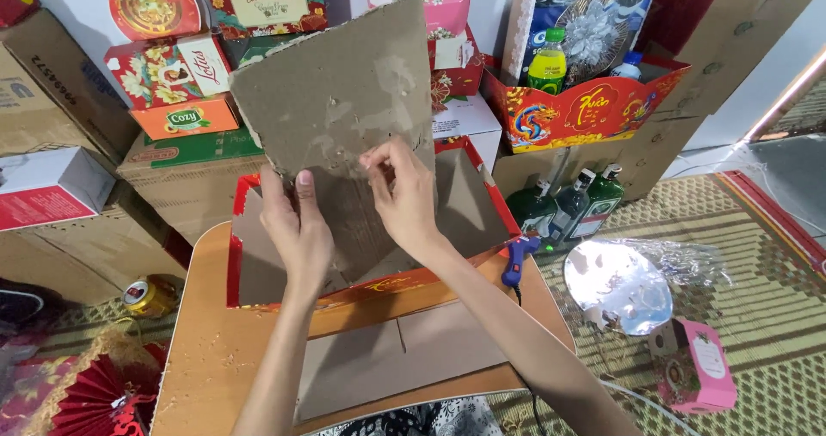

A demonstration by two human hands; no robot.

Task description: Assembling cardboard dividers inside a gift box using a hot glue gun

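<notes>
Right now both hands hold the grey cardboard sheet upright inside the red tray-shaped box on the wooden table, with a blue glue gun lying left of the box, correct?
Not quite. The head view shows the blue glue gun lying right of the red tray-shaped box, not left. The rest holds: the left hand and right hand hold the grey cardboard sheet upright inside that box on the wooden table.

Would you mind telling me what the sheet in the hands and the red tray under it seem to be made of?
The sheet looks like plain grey-brown cardboard, matte, with pale torn patches, perhaps old glue. The red tray looks like printed card: glossy red and gold outside, bare grey board inside. Both the left hand and the right hand hold the sheet.
</notes>
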